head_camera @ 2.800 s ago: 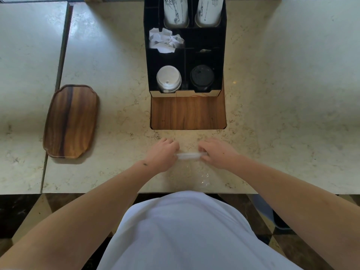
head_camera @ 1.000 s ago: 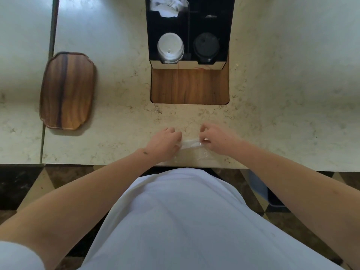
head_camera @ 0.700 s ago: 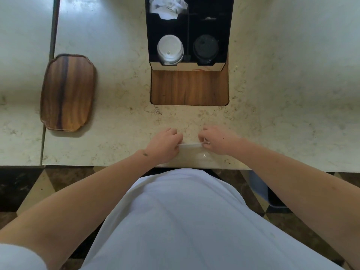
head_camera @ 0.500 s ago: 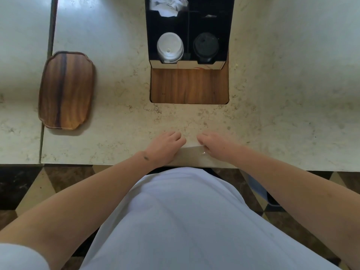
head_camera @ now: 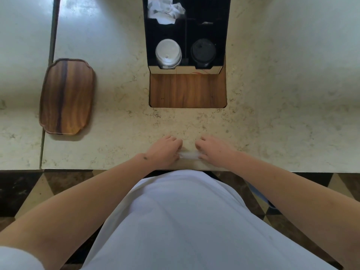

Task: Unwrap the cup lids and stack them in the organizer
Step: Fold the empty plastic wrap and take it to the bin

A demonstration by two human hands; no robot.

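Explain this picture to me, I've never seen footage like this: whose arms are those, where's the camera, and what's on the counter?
There is no machine here. A person wears a camera on the head, looking down, so you see their own white shirt and both bare arms. The left hand and right hand hold a small pale, clear-looking wrapped thing between them near the counter's front edge; it is too blurred to tell more. Farther back stands a black organizer, with a stack of white lids in its near left slot, black lids in the near right, and crumpled white paper behind. A wooden tray lies to the left.
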